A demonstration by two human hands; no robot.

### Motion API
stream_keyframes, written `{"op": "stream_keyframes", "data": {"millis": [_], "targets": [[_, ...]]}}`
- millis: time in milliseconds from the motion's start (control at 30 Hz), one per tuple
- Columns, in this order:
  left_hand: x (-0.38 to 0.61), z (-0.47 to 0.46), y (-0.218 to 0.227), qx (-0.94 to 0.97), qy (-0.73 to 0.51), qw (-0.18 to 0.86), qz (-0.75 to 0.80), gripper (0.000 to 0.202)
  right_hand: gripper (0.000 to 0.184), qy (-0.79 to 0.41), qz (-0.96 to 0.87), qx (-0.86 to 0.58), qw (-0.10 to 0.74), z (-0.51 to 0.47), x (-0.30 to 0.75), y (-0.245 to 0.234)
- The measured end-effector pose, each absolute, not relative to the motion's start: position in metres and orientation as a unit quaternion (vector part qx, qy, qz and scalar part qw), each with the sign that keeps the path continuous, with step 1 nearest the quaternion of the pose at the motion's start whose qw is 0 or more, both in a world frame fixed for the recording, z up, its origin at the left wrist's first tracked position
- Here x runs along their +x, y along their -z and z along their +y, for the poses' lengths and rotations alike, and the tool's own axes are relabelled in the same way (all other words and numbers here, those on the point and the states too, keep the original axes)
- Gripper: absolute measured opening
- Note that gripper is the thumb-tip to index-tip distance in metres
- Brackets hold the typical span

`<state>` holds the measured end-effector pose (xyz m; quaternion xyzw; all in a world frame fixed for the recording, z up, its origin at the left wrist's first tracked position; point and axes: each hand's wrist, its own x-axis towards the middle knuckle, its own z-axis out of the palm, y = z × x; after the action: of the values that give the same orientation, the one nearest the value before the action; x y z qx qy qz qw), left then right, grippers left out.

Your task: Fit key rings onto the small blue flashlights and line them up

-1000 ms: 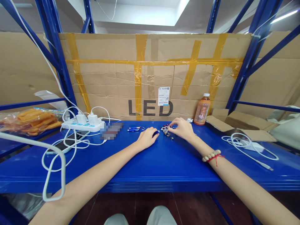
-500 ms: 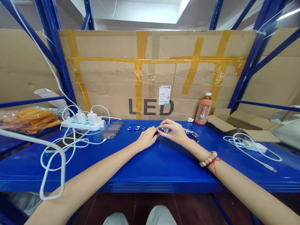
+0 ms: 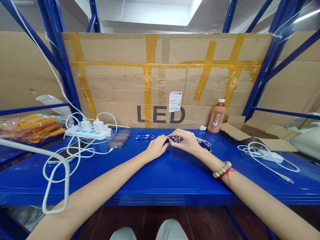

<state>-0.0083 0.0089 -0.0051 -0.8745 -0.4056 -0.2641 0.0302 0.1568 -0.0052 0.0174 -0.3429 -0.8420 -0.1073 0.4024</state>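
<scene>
My left hand rests on the blue shelf top with its fingers curled around a small dark blue cylindrical piece. My right hand meets it fingertip to fingertip and pinches a small silver metal part against that piece. Just left of the hands lie two small blue pen-like torches. More small metal parts lie behind my right hand, partly hidden by it. A bead bracelet with a red string circles my right wrist.
A white power strip with chargers and looped white cables sits at the left, over a phone. An orange drink bottle stands against the taped LED cardboard. An open carton and another white cable lie right. Orange packets fill the far left.
My right hand left the pile of small metal parts and moved left to meet my left hand. Since half a second ago both hands have stayed together almost unmoved.
</scene>
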Motion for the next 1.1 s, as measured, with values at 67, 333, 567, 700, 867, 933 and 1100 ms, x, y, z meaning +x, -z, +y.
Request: {"op": "stream_keyframes", "data": {"millis": [67, 333, 567, 700, 867, 933, 1100], "targets": [[-0.0086, 0.0103, 0.0062, -0.872, 0.278, 0.023, -0.402, 0.015, 0.015, 0.109, -0.84, -0.348, 0.402, -0.0045, 0.1573, -0.0171], [-0.0105, 0.0151, 0.0083, -0.867, 0.304, 0.015, -0.395, 0.017, 0.013, 0.101, -0.835, -0.354, 0.409, -0.002, 0.1577, -0.0164], [-0.0103, 0.014, 0.0076, -0.867, 0.303, 0.007, -0.396, 0.018, 0.014, 0.093, -0.83, -0.364, 0.411, -0.0038, 0.1575, -0.0175], [-0.0103, 0.0134, 0.0073, -0.867, 0.308, 0.001, -0.393, 0.021, 0.019, 0.09, -0.83, -0.367, 0.409, -0.0066, 0.1563, -0.0199], [-0.0106, 0.0147, 0.0083, -0.865, 0.307, 0.003, -0.397, 0.021, 0.024, 0.082, -0.84, -0.365, 0.394, -0.0068, 0.1569, -0.0208], [-0.0107, 0.0148, 0.0085, -0.865, 0.307, 0.0, -0.397, 0.021, 0.025, 0.08, -0.842, -0.363, 0.391, -0.0063, 0.1577, -0.021], [-0.011, 0.0143, 0.0081, -0.865, 0.302, 0.005, -0.4, 0.021, 0.025, 0.073, -0.848, -0.355, 0.388, -0.0053, 0.1589, -0.0213]]}}
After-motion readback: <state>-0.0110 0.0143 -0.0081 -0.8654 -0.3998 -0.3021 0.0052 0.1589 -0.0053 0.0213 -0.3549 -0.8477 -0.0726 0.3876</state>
